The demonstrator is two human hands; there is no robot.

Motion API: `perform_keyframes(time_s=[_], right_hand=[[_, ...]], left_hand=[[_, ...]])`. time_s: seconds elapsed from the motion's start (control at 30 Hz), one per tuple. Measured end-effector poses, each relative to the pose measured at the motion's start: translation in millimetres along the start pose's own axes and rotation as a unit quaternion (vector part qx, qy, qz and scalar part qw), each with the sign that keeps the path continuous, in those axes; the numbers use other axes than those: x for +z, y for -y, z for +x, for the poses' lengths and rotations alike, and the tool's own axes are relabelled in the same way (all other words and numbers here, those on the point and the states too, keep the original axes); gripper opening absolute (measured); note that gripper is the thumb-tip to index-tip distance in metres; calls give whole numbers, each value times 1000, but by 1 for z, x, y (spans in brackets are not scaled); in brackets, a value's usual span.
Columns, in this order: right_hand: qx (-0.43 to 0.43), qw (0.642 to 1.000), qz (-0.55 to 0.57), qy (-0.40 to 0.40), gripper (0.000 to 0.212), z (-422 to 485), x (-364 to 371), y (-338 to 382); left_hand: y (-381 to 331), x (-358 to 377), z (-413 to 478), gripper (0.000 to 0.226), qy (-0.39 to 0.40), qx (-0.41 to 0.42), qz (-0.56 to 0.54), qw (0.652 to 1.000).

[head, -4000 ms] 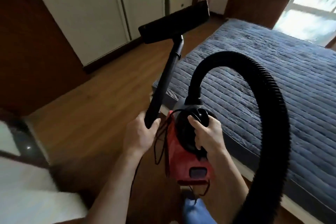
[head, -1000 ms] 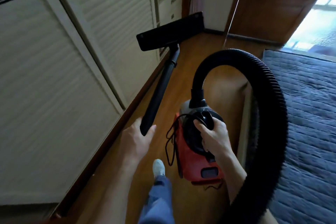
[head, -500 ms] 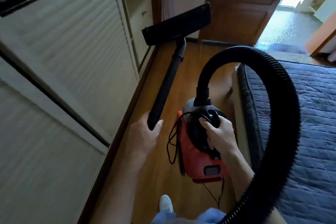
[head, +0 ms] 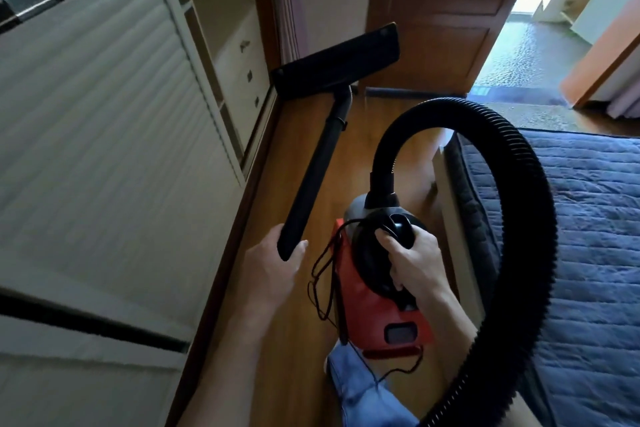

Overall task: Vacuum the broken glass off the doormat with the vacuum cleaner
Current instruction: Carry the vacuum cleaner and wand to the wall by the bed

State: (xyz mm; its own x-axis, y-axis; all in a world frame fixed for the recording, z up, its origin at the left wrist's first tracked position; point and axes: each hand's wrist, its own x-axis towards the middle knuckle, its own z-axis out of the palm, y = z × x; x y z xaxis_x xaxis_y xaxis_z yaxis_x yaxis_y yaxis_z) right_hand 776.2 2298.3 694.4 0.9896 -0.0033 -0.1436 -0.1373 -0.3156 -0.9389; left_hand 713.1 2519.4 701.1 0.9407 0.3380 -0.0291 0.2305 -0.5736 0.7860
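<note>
Home bedrm: blue quilted bed (head: pixel 588 218), sliding-door wardrobe (head: pixel 104 149), wood floor (head: pixel 363 149).

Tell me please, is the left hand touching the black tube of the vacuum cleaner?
Touching. The head view shows the left hand gripping the lower end of the black tube, fingers on one side and thumb on the other.

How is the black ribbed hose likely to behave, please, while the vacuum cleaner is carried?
The hose probably flexes yet springs back: its ribbed wall holds a wide arch unsupported. It may swing, since nothing visible steadies its middle.
</note>
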Motion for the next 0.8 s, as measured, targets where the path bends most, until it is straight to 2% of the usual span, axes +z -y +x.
perform_keyframes(time_s=[0.37,0.53,0.8], right_hand=[[18,999,24,17,21,231,8,27],[28,999,28,0,19,314,-4,33],[61,996,45,-37,30,428,-9,34]], left_hand=[[-47,45,237,10,11,-1,11,1000],[-63,73,308,13,26,-3,1,1000],[-79,103,428,15,59,3,1,998]])
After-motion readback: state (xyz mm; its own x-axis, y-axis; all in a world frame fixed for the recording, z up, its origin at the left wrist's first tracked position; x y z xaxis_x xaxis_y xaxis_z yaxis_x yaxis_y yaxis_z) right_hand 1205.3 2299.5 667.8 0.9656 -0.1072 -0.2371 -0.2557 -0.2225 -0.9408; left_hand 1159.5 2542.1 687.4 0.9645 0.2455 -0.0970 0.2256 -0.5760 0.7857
